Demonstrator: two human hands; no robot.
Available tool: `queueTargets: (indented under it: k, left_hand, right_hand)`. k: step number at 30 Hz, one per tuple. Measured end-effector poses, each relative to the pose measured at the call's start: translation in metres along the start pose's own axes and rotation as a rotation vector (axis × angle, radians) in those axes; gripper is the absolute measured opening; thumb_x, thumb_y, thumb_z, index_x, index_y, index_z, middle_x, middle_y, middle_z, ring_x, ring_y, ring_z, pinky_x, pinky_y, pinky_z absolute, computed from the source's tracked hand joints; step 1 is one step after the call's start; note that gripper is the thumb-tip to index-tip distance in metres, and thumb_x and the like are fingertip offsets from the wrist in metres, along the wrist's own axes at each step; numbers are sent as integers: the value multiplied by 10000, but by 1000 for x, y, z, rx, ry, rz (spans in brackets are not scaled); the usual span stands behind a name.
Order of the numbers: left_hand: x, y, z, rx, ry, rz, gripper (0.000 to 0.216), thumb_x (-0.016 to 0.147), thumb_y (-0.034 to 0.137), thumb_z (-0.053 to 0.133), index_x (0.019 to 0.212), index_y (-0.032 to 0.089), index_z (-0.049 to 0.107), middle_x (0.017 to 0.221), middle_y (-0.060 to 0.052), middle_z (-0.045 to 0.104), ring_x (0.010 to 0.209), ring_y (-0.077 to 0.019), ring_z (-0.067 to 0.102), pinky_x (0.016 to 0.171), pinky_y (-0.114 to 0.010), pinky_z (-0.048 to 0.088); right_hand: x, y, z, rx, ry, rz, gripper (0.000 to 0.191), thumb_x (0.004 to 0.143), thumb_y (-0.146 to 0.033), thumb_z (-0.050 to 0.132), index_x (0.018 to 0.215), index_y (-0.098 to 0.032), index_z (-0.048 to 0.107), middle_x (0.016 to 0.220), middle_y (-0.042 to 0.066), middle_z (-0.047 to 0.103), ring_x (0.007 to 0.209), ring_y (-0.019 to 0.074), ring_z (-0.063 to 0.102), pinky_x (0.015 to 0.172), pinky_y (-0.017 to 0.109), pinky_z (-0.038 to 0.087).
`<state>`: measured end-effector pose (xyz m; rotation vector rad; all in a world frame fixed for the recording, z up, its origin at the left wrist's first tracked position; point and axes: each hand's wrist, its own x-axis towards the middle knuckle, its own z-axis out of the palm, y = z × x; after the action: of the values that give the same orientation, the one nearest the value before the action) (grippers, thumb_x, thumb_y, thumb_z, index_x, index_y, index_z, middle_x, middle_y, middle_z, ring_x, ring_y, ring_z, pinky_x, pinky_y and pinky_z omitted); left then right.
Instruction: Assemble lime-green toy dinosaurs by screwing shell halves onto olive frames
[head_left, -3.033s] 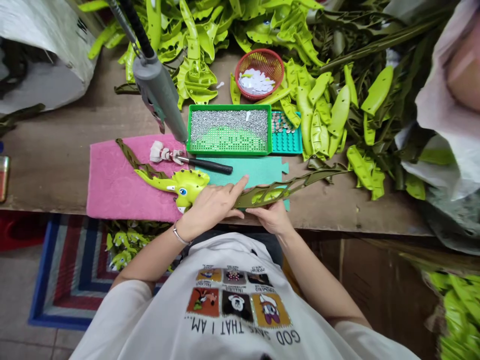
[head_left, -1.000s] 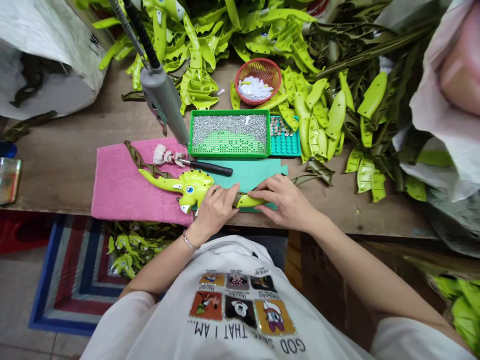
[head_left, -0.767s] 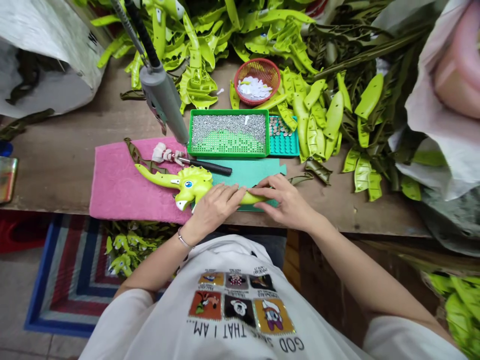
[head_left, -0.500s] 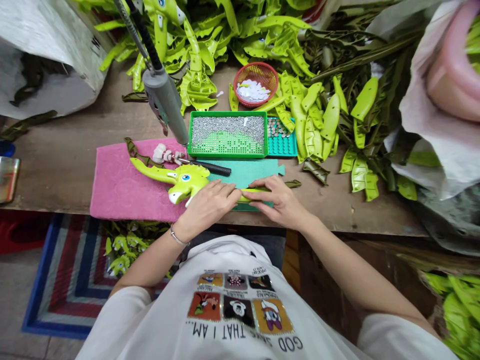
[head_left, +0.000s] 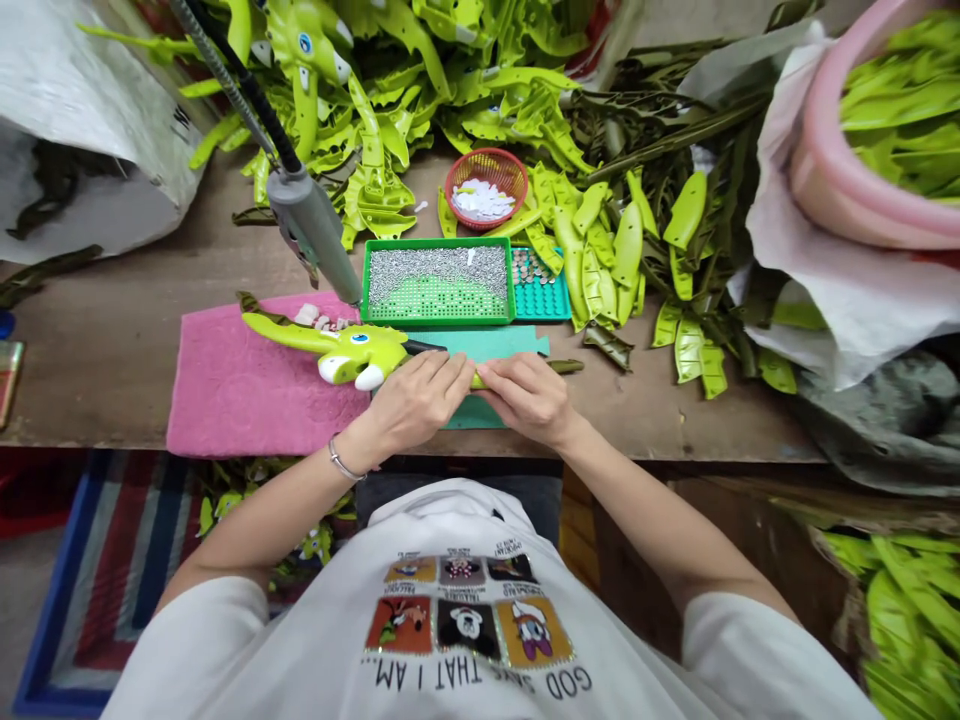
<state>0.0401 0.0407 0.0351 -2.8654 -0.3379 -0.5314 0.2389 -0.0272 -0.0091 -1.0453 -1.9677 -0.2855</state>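
A lime-green plastic dinosaur toy (head_left: 346,348) lies across the pink towel (head_left: 247,390) and the teal mat (head_left: 487,345), head to the left. My left hand (head_left: 416,395) presses down on its body just right of the head, fingers curled over it. My right hand (head_left: 529,395) grips the same toy further right, where a dark olive strip (head_left: 564,366) sticks out from under the fingers. Both hands meet at the table's front edge.
A hanging grey power screwdriver (head_left: 311,230) points at the towel. Behind the mat stand a green tray of small screws (head_left: 439,283), a teal tray (head_left: 540,295) and a red basket of white pieces (head_left: 484,188). Green and olive toy shells (head_left: 622,250) cover the back and right.
The long olive strip has been drawn in and pressed onto the toy under my hands. The toy has rolled and its head now lies lifted at the left. My right hand moved from below to on top.
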Motion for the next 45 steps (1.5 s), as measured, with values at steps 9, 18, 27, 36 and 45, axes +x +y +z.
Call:
queueTargets:
  k: [9,18,27,36,45]
  left_hand:
    - [10,-15,-11,-4,-88,-52,215,1029,243,422,1030,127,603,966,-91,701,852,-203,635,772,-339,508]
    - [55,32,1,-18,-227,-145,319,1004,117,356,1219,105,591,922,-81,680,887,-215,632,1075,-498,407]
    - [48,26,5,-32,-330,-68,270,999,121,393,1129,77,626,960,-110,712,919,-229,679,990,-430,469]
    - [-23,1,-45,-42,-423,-494,867,803,198,704,1537,82,258,1519,-217,441,1431,-387,379,1171,-595,295]
    - [-86,-53,-32,-134,-547,-590,1041,646,431,771,1508,102,287,1325,-254,548,1268,-408,519,1143,-689,214]
  right_hand:
    - [-33,19,-20,69,-3,478,336,842,-348,714,1134,-204,633,1018,111,720,956,235,690,796,400,592]
    - [-43,16,-14,64,-34,533,97,901,-324,629,886,-231,651,822,65,750,762,192,721,718,359,607]
    - [-46,15,-15,11,78,284,182,862,-245,700,994,-227,578,823,37,746,728,176,730,661,305,609]
    - [-63,11,-17,-78,-95,255,473,857,-101,605,1289,-295,602,931,48,736,794,197,695,721,354,593]
    - [-33,23,-31,20,-313,237,505,802,-39,541,1259,-238,621,1155,63,722,874,222,609,788,418,545]
